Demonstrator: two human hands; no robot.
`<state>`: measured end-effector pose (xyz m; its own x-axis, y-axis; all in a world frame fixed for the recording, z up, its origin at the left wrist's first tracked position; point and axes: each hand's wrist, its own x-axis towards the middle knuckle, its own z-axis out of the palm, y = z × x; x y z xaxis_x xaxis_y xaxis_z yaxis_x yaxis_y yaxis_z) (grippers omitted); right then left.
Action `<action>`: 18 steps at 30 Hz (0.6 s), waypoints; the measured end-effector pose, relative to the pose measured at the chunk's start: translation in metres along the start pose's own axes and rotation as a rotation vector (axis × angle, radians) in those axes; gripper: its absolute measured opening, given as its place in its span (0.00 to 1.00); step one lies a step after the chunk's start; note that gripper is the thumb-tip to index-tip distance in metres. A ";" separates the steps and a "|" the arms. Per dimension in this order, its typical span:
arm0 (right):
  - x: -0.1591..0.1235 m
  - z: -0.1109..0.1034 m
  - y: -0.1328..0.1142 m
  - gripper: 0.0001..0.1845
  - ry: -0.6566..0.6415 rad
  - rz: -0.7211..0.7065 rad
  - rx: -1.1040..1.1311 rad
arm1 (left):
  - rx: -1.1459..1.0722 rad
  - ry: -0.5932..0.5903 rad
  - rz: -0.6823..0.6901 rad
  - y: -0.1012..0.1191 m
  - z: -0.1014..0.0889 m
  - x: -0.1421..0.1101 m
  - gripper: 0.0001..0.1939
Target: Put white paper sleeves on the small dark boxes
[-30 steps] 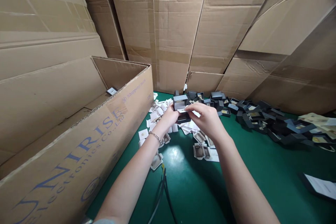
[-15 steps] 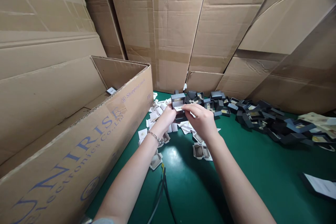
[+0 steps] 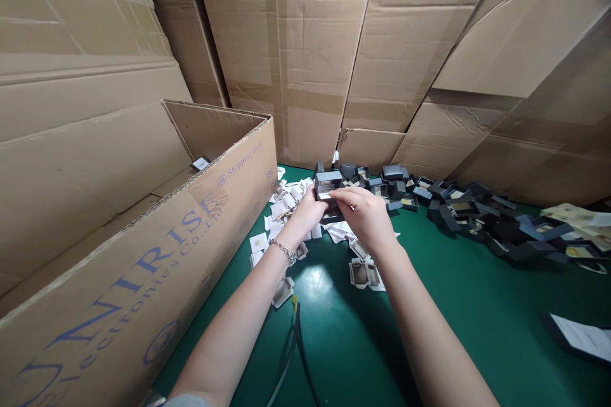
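Observation:
My left hand (image 3: pixel 309 208) and my right hand (image 3: pixel 363 213) meet over the green table (image 3: pixel 429 305), both closed around a small dark hinged box (image 3: pixel 328 186) whose lid stands up. The right fingers press at the box's front, where a pale insert shows. A bracelet circles my left wrist. Just under the hands lies a scatter of white card inserts (image 3: pixel 286 206). Behind and to the right spreads a heap of small dark boxes (image 3: pixel 477 213), several open with gold pieces inside.
A long open carton printed with blue letters (image 3: pixel 143 254) runs along the left. Tall cardboard boxes (image 3: pixel 296 57) wall in the back. A black cable (image 3: pixel 291 356) lies near the front edge. A dark booklet (image 3: pixel 580 337) rests at the far right.
The hands have stayed together on the box, shifting slightly up and away; the lid has tilted a little. The view has dropped slightly.

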<state>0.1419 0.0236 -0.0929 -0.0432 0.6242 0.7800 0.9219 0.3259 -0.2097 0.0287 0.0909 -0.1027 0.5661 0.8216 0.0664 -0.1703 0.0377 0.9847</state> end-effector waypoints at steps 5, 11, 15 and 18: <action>0.000 0.000 -0.002 0.13 0.069 0.019 -0.041 | 0.005 -0.059 -0.095 0.008 0.002 -0.007 0.25; 0.003 -0.002 -0.005 0.07 0.086 0.394 0.183 | 0.152 -0.156 -0.167 0.007 -0.003 -0.009 0.25; 0.005 0.001 0.002 0.24 0.002 0.639 0.457 | 0.188 -0.238 -0.171 0.006 -0.004 -0.010 0.26; 0.005 0.005 0.006 0.21 -0.132 0.678 0.691 | 0.213 -0.269 -0.194 0.007 -0.004 -0.012 0.27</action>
<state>0.1450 0.0322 -0.0935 0.3316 0.8934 0.3030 0.3400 0.1864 -0.9218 0.0177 0.0836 -0.0973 0.7675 0.6312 -0.1118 0.1158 0.0351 0.9927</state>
